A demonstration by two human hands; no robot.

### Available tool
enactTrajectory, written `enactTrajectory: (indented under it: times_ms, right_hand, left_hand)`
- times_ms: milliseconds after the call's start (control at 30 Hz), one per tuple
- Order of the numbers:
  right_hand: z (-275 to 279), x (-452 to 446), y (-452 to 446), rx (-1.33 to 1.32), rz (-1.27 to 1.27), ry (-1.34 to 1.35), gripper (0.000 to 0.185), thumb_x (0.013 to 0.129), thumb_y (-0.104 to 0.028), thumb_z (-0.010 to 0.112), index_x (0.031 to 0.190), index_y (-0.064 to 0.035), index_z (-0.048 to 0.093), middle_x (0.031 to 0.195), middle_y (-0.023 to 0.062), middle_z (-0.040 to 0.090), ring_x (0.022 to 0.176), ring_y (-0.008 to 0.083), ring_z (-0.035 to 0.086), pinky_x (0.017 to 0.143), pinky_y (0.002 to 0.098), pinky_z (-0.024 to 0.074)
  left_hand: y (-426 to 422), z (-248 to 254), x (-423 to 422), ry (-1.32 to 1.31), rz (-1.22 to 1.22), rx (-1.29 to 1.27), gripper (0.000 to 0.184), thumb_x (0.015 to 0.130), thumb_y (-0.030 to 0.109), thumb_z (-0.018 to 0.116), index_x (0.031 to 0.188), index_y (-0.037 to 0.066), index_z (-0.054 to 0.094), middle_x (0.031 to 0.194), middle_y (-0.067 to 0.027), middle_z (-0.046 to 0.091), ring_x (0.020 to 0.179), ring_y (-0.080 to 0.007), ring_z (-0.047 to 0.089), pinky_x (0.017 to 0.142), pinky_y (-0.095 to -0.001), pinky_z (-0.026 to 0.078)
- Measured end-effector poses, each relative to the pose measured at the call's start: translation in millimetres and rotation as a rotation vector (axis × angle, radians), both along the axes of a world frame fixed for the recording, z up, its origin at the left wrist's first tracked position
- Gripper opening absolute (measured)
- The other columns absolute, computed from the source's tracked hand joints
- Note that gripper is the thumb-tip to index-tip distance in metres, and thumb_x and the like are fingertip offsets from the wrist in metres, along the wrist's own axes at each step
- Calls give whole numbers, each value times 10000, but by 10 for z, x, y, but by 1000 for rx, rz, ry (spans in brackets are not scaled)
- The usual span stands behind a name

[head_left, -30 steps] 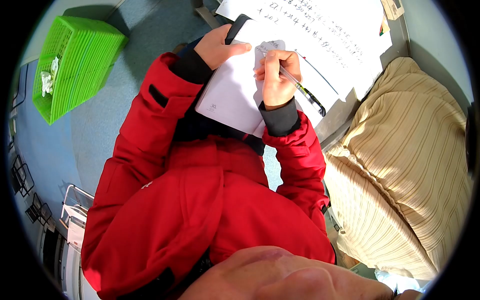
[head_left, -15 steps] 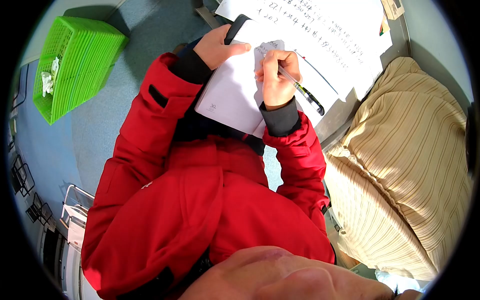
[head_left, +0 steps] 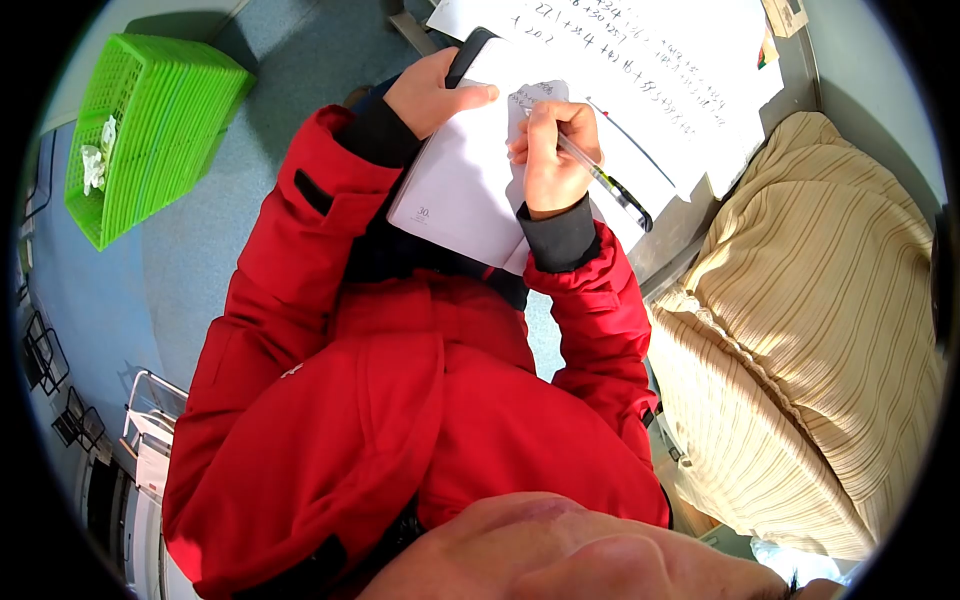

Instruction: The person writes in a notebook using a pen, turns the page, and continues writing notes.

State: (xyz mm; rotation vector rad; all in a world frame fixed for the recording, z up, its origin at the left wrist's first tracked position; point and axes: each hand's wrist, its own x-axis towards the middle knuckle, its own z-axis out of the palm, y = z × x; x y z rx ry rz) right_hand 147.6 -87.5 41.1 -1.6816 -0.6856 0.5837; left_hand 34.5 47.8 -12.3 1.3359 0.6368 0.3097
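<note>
An open notebook (head_left: 460, 190) with white pages lies tilted in front of me, its left page marked "30" near the lower corner. My left hand (head_left: 430, 95) grips its upper left side, thumb on the page and the other fingers mostly hidden. A black, round-cornered edge (head_left: 470, 58) shows at that hand; I cannot tell whether it is the cover or a separate object. My right hand (head_left: 558, 158) pinches a clear-barrelled pen (head_left: 620, 195) with a dark end. The pen's tip, hidden by the fingers, is near small handwriting on the shaded right page.
Large paper sheets (head_left: 650, 75) with handwritten numbers lie beyond the notebook. A cream striped cloth (head_left: 810, 320) covers something bulky on the right. Stacked green plastic baskets (head_left: 170, 140) stand at the left, with crumpled white tissue (head_left: 97, 160) in the top one. A white rack (head_left: 150, 430) is lower left.
The pen's rear end has shifted slightly down and right as the right hand makes a small movement. My left hand and the notebook have shifted very slightly left.
</note>
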Motion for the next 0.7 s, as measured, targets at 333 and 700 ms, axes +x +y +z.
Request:
enactTrajectory:
  times_ms: [333,700]
  right_hand:
    - [-118,29,-17,80,13,-35,115,920,-47,583,844,-8,505,597,32,555,505,73,522,475,226,429]
    - [-32,21,-26,10,-22,-10,132,915,-76,602,838,-9,518,594,44,579,497,84,553,470,237,447]
  left_hand:
    - [34,63,-23,0,-22,71,462,834,319,693,1123,-29,595,979,-90,655,875,-158,599,776,-296,479]
    - [2,46,-16,-26,-5,-112,476,855,262,699,1178,-54,552,1033,-87,644,908,-135,595,799,-274,478]
